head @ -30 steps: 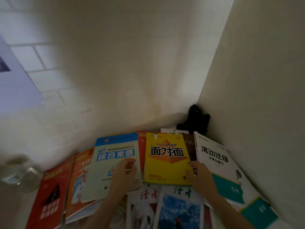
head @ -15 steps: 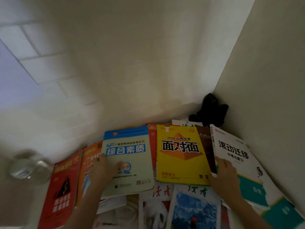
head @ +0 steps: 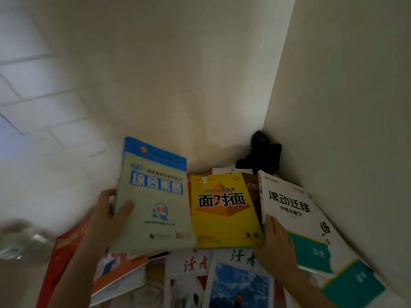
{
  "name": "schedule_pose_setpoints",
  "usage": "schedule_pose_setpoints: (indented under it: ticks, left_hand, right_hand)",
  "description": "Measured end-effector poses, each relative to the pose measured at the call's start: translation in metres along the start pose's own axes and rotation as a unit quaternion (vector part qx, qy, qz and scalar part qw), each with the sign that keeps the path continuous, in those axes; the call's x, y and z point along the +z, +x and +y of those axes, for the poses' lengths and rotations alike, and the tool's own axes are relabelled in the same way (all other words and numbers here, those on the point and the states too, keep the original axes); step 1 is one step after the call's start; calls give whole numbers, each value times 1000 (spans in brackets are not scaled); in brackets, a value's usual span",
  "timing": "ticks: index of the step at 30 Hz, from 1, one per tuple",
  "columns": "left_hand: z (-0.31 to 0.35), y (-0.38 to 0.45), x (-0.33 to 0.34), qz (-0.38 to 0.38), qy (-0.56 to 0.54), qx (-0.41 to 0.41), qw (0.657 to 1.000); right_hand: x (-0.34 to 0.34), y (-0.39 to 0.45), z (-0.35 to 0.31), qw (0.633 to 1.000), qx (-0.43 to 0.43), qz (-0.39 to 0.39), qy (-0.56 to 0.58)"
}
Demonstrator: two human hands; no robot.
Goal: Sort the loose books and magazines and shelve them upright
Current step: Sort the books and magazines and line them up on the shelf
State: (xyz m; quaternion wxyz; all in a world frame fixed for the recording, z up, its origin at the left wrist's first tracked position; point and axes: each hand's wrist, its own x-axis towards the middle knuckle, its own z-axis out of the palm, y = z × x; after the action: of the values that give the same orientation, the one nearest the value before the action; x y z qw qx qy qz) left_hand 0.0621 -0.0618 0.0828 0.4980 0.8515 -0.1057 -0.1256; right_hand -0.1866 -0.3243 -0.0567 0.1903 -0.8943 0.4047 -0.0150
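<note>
Loose books and magazines lie spread in a wall corner. My left hand (head: 109,216) grips the left edge of a pale blue-topped book (head: 153,201) and holds it tilted up off the pile. Beside it lies a yellow book (head: 222,218). My right hand (head: 275,241) rests on the lower left edge of a white-and-teal book (head: 295,210) that leans toward the right wall. A brown book (head: 251,187) shows between those two. In front lie two magazines (head: 240,283), and at the left a red book (head: 62,252) and an orange book (head: 117,270).
A black object (head: 262,154) sits in the far corner where the tiled back wall meets the plain right wall (head: 344,130). A blurred clear glass item (head: 24,241) stands at the far left. Another teal-covered book (head: 355,283) lies at the lower right.
My left hand slid to the blue-topped book's left edge, gripped it and raised it from flat to tilted up. My right hand shifted onto the white-and-teal book's edge.
</note>
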Motion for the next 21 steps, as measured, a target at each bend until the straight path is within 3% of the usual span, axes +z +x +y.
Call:
schedule_pose_setpoints:
  ticks: [5,9,15,17,19,20,21]
  left_hand:
    - [32,3,54,-26,-200,-72,977]
    - [12,-3,125,-98,-218,-147,960]
    - [-49,5,161,-176,-62,-99,977]
    - [-43,19,158,-198,68,-61,976]
    - [-31,24,162,-142,310,20,940]
    - [-22,19,167,-88,387,72,915]
    - [-10,10,176,-52,395,110,910]
  right_hand:
    - [4,-9,20,999,-29,12,-13]
    - [11,-14,41,999,-36,3,-25]
    - [24,-18,80,999,-45,29,-4]
    - [21,-20,81,997,-47,47,33]
    - [15,-27,73,994,-35,28,103]
    - [13,-27,70,990,-42,54,124]
    - [10,-25,67,987,-44,84,132]
